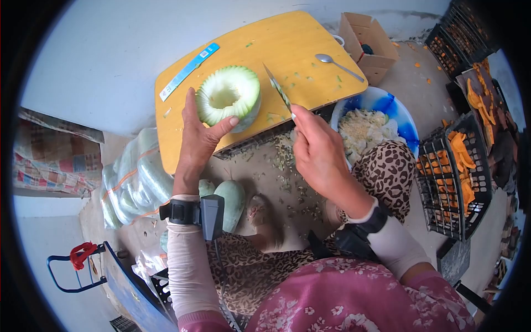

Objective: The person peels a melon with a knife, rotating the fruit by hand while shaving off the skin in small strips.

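Note:
A hollowed-out winter melon (249,91) with pale green flesh and a notched rim stands on the yellow table (293,41), its opening facing up. My left hand (200,135) steadies it from the near left side, thumb across the front and fingers along its side. In my right hand (321,152) is a knife (278,88), the blade pointing up and away, with green bits stuck to it. The blade is apart from the melon, just to its right. A blue-and-white strip package (189,72) lies behind the melon, and a metal spoon (338,65) rests at the table's right.
A blue-and-white basin (406,119) of scraps stands right of the table. Black crates (456,213) with orange pieces line the right side. A cardboard box (362,36) is behind. Whole melons (229,202) and a wrapped bundle (141,171) lie on the floor at left.

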{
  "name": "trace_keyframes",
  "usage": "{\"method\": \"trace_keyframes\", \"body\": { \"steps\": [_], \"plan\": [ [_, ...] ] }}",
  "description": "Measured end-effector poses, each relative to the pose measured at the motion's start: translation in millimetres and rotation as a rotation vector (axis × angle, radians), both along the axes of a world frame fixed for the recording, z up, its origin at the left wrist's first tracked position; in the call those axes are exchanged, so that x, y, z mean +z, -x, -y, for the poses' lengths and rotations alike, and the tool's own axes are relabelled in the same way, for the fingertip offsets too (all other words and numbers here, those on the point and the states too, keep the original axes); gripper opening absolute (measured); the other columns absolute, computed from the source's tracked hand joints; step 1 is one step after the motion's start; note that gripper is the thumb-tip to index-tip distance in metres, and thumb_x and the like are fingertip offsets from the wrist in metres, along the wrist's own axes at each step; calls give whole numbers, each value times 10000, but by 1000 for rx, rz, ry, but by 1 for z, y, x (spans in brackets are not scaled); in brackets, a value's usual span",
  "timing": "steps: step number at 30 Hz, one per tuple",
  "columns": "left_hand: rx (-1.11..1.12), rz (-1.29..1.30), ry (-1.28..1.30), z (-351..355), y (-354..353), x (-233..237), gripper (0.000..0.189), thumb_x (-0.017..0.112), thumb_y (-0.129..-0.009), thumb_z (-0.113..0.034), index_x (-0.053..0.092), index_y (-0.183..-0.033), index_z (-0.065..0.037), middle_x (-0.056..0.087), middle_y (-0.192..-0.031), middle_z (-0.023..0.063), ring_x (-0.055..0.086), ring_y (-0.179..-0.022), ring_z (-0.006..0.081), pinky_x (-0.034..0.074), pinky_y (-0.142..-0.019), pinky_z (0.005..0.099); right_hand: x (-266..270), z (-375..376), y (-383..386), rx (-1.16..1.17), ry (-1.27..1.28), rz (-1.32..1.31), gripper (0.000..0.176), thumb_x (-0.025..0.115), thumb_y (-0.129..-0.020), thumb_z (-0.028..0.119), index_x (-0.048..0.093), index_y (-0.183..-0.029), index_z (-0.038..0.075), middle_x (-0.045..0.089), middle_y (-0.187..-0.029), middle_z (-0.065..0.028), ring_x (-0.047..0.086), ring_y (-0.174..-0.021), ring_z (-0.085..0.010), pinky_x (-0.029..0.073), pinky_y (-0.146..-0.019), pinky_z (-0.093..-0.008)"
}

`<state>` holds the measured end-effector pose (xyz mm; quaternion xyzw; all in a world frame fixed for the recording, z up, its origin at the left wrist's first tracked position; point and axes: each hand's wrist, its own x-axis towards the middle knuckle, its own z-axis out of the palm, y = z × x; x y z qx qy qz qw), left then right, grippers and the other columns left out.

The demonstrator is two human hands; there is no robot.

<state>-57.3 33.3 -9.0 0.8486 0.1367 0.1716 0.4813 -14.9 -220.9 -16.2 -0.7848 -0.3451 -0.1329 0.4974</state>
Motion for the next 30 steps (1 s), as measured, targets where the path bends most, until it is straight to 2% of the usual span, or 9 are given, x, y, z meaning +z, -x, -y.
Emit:
{"method": "trace_keyframes", "body": {
  "steps": [4, 8, 12, 15, 30],
  "plan": [
    [-4, -23, -104, 7, -1, 11, 1213, 869, -713, -455, 148, -1520, 93, 237, -1507, 255, 307, -1406, 364, 313, -1158, 420, -13, -20, -1, -3, 180, -54, 559, 562, -812, -31, 407, -1344, -102, 566, -966, -265, 597, -818, -444, 502, -706, -490],
    [-18, -54, -161, 10, -1, 15, 1164, 859, -730, -424, 170, -1511, 96, 211, -1506, 255, 301, -1404, 365, 313, -1160, 424, 0, -5, 39, 196, 169, -127, 581, 563, -818, -22, 361, -1341, -174, 558, -964, -298, 603, -825, -462, 518, -702, -487],
    [-12, -55, -214, 10, 1, 16, 1134, 858, -722, -424, 209, -1496, 93, 213, -1501, 248, 300, -1401, 371, 318, -1159, 427, 16, 25, 59, 154, 137, -154, 571, 551, -834, -33, 380, -1373, -112, 574, -1023, -285, 615, -850, -454, 522, -707, -487],
    [-3, -53, -260, 16, -1, 18, 1124, 860, -708, -440, 238, -1484, 84, 226, -1489, 239, 302, -1400, 370, 328, -1154, 426, 20, 23, 50, 164, 15, -91, 557, 543, -843, -40, 393, -1378, -83, 578, -1029, -268, 614, -850, -444, 527, -705, -484],
    [-24, -21, -174, 15, 1, 18, 1091, 865, -701, -414, 262, -1477, 58, 236, -1473, 226, 317, -1376, 363, 346, -1142, 425, 16, 6, 40, 186, 13, -85, 507, 546, -833, -45, 444, -1327, -88, 588, -985, -254, 611, -864, -440, 520, -743, -491]
  ]
}}
